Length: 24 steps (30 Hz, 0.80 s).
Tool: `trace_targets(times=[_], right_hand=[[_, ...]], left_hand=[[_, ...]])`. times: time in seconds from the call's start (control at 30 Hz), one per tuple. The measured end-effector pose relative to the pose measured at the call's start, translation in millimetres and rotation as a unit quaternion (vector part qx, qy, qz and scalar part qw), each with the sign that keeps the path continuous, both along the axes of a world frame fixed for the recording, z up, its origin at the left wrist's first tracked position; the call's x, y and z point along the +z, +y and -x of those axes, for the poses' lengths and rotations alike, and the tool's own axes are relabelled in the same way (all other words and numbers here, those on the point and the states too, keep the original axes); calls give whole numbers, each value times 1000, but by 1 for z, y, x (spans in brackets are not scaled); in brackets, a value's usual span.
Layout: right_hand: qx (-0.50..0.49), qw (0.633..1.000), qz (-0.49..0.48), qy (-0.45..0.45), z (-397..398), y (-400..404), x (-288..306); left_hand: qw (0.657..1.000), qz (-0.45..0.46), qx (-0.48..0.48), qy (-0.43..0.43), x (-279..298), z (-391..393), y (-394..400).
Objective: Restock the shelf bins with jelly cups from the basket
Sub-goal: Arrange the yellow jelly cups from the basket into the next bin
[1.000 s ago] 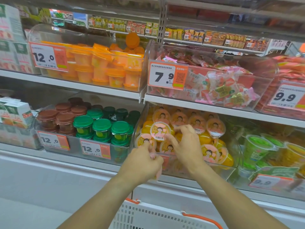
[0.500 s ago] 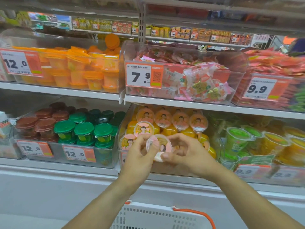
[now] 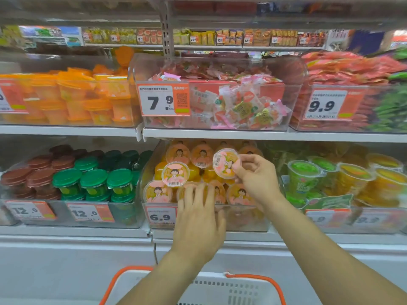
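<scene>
While the right hand [image 3: 256,179] pinches a jelly cup [image 3: 225,163] by its rim, thumb and fingertips curled round the right edge of the lid, the cup hangs just to the left of that grip and slightly above it, tipped so its printed lid faces the camera and its body points back into the clear bin [image 3: 253,219]. So the cup's short axis, lid to base, runs away from the person, and the stacked cups [image 3: 175,173] already in the bin lie directly below and behind the held one, near but not touching it as far as I can tell. The left hand [image 3: 199,219] sits lower and to the left of the grip, fingers straight and spread, pressing on the front row of cups at the bin's front wall; it holds nothing. As I judge it, the right hand is the one placed to set the cup down, and the gap it wants lies just below and behind its own fingertips, above the row the left hand steadies. The basket [image 3: 220,289] waits well below both hands.
</scene>
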State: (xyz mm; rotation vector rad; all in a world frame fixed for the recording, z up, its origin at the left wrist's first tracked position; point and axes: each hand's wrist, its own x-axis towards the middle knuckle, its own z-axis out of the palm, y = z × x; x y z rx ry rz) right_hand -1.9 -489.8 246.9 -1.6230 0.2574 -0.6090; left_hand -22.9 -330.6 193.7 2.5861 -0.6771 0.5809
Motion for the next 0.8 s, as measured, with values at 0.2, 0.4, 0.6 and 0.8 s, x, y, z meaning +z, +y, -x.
trace_targets(times=[0.2,0.4,0.6,0.8], right_hand=[[-15,1000,24,-8,-4,-5,-4],[-17,999,-35,4,1,-15,-4],[-51,998,25,-9,5,-25,-3],[-58,998,40,-1,8,-34,-6]], left_hand=[[998,-40,54,-15,19,-33,-12],[996,-45,59,43,24,-40,-14],[994,54,24,92,32,-40,-9],[993,9,32,114,42,-46,-15]])
